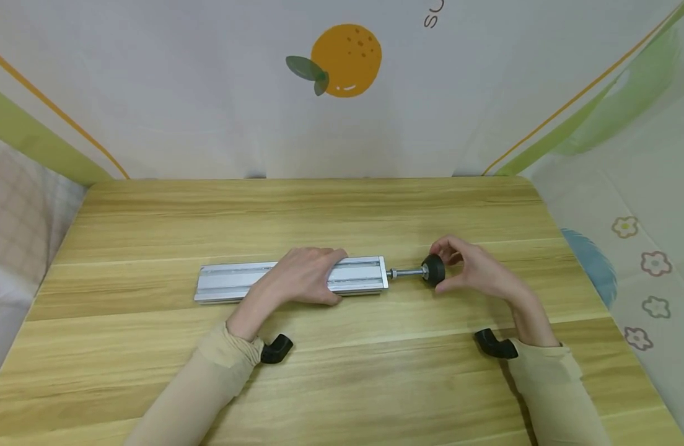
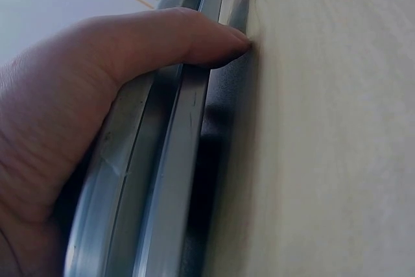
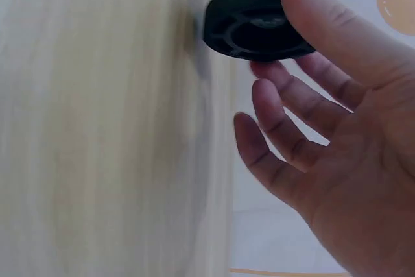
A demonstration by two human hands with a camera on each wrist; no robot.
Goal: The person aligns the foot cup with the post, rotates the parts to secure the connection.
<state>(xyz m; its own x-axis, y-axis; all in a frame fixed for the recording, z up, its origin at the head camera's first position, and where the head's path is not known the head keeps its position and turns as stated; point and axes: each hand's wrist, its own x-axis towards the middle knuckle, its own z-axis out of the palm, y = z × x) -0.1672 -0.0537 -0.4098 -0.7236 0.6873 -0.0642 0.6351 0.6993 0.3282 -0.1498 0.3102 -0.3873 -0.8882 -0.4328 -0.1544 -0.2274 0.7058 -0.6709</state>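
A silver slotted aluminium profile [image 1: 225,282] lies lengthwise on the wooden table. Across its top my left hand [image 1: 303,275] grips it, the thumb [image 2: 188,37] bent over the near side and touching the tabletop in the left wrist view. From the profile's right end plate sticks a threaded rod [image 1: 410,272] with a nut near the plate. A black round levelling foot [image 1: 434,271] sits at the rod's outer end, its ribbed hollow underside facing the right wrist camera. My right hand [image 1: 478,269] pinches the foot's rim between thumb and fingers; the other fingers are loosely bent.
The wood-grain table [image 1: 375,371] ends at a back edge before a pale curtain printed with an orange [image 1: 347,61]. A black angled piece [image 1: 277,349] juts from the left cuff, and a similar black piece [image 1: 496,345] from the right. Patterned cloth hangs at both sides.
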